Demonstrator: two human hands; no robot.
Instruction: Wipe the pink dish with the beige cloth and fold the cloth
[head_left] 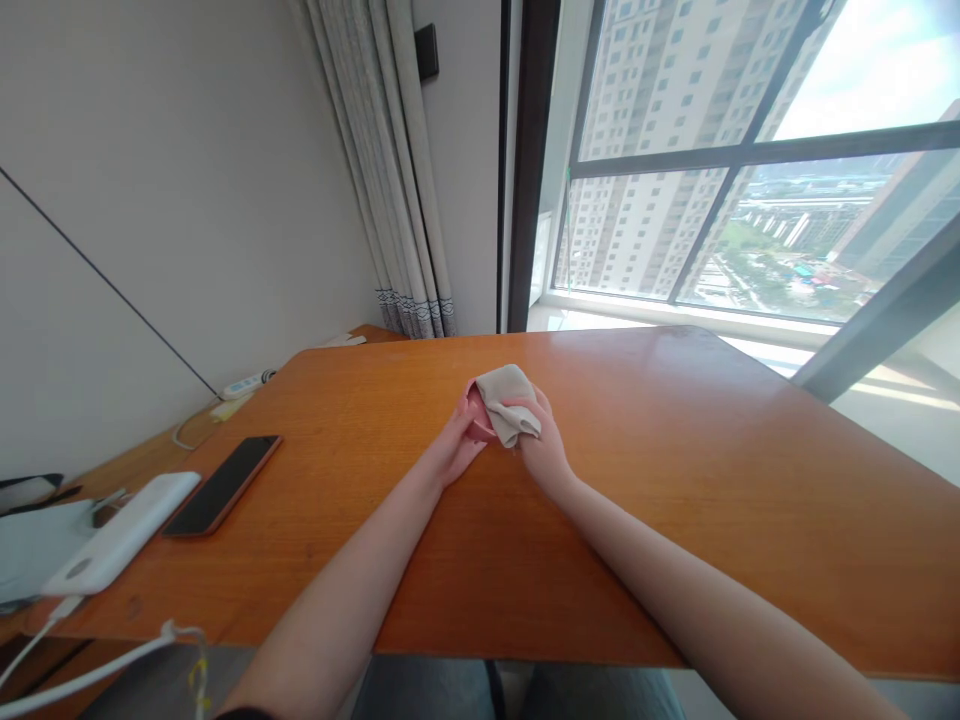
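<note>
Just above the middle of the wooden table (360,480), my two hands meet. My left hand (456,445) is wrapped round a small pink object (480,418); its exact kind is hidden by the cloth and fingers. A light grey-beige cloth (507,395) lies over the pink object's right side. Gripping that cloth, my right hand (546,445) presses it against the object, its fingers partly covered by the folds.
At the table's left lie a dark phone (223,487) and a white power bank (124,530) with a cable plugged in. A power strip (244,386) sits by the wall. A curtain (397,180) and large window (720,160) stand beyond the far edge.
</note>
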